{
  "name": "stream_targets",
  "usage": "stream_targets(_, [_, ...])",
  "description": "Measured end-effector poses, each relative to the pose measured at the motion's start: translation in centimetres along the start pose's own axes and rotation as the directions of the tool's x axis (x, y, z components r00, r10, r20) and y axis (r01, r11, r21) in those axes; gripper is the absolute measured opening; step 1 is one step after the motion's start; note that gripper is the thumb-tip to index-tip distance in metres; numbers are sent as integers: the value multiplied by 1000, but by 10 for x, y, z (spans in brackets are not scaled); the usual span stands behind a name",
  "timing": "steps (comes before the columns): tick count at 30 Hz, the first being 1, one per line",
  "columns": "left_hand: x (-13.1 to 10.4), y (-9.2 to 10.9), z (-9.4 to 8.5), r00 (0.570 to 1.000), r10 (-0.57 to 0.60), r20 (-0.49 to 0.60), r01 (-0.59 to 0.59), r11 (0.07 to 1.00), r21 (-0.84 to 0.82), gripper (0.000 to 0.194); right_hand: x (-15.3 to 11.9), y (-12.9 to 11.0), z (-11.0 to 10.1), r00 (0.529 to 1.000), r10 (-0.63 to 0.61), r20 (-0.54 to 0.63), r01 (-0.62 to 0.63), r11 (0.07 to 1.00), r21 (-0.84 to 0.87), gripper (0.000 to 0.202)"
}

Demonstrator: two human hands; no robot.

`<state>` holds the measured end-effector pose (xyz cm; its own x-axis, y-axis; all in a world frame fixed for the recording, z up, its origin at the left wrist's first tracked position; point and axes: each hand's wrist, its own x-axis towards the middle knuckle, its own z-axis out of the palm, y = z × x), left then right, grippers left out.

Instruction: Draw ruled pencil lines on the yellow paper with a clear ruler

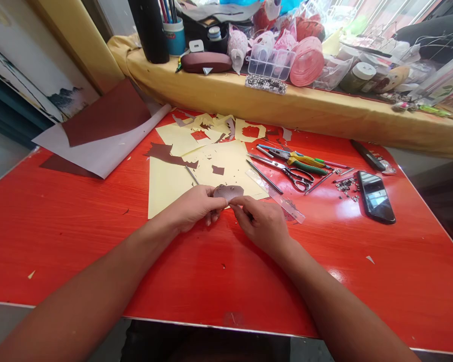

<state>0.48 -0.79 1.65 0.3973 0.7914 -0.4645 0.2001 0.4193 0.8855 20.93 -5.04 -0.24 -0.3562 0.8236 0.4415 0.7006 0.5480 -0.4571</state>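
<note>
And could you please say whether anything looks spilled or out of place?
Small metal pieces lie loose and scattered beside the phone, uncontained, so they look spilled, though possibly set out deliberately.

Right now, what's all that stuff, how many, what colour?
Cut piece: one, brown, held near the centre
Paper sheets: several, pale yellow, middle
Scraps: many, brown and yellow, mostly on sheets
Big sheets: count unclear, brown and white, far left
Scissors: one, silver, right of paper sheets
Pliers: count unclear, yellow and green handles, behind scissors
Thin tools: several, mixed colours, around the scissors
Ruler: one, clear, nearer than the scissors
Phone: one, black, right side
Metal bits: many, silver, beside phone
Cylinder: one, black, ledge
Pencil cup: one, blue, ledge
Divided box: one, clear, ledge
Roll: one, pink, ledge
Other clutter: uncountable, mixed colours, ledge
Table: one, red, below
Left hand: one, bare, holding piece
Right hand: one, bare, at piece's edge
</note>
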Motion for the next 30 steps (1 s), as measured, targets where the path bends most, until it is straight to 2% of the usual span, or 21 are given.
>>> stream_targets(4, [-1,1,0,1000,-2,-7,2,1000,-8,10,0,-1,-1,1000,-1,1,1,1000,31,24])
stream_targets(8, [-1,2,1,1000,0,-14,0,1000,-2,10,0,-2,-2,997,70,39,-74,993,87,22])
stream_targets(13, [0,0,2,1000,18,-23,-18,1000,16,10,1,-4,-1,989,146,28,-148,975,163,17])
stream_targets(20, [2,-4,3,997,59,-43,-56,997,60,10,2,-4,1,964,263,47,-266,930,253,11])
stream_targets(30, [0,-3,6,990,113,-81,-100,984,149,17,6,0,0,938,336,85,-342,862,373,7])
